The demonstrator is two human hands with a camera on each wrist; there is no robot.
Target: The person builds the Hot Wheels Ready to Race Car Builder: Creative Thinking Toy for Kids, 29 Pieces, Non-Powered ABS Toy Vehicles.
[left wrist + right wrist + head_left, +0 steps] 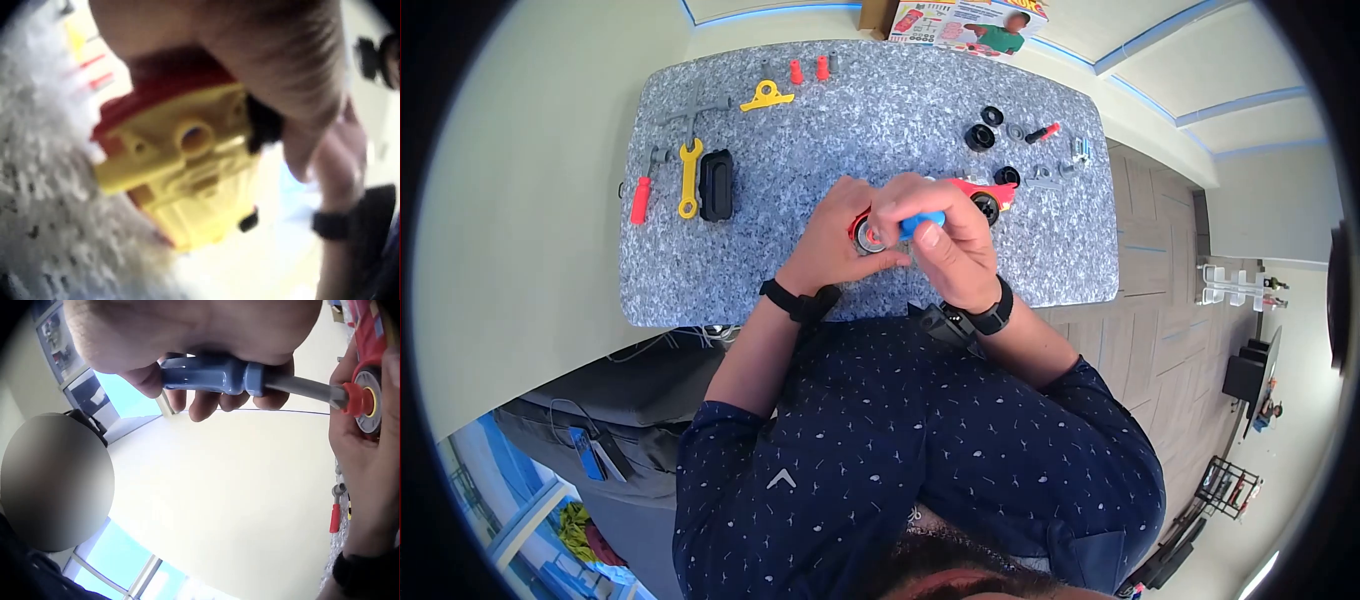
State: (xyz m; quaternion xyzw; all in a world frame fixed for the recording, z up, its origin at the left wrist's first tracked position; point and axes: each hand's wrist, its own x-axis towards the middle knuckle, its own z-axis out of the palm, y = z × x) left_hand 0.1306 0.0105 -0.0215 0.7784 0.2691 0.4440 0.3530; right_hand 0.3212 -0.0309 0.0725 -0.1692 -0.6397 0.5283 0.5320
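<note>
The R hand [945, 240] has its fingers wrapped round the blue handle of a toy screwdriver [215, 376], & the L hand [835, 240] hugs the red & yellow toy race car [980, 187]. The car is tipped on its side b/w the hands, at the near part of the speckled table [790, 150], right of the middle. The grey shaft meets a red bolt [355, 399] in the middle of a wheel [369, 425]. To do this well, I'd keep the shaft in line w/ the bolt, push a bit, turn slow, & hold the car tight so it can't spin. L thumb should stay off the wheel's edge. Can't tell if the tip sits right in the bolt, b/c it's too small to see. Hands hide most of the car from above. L wrist view is blurry, esp. the yellow bottom. Can't tell if the car touches the table.
</note>
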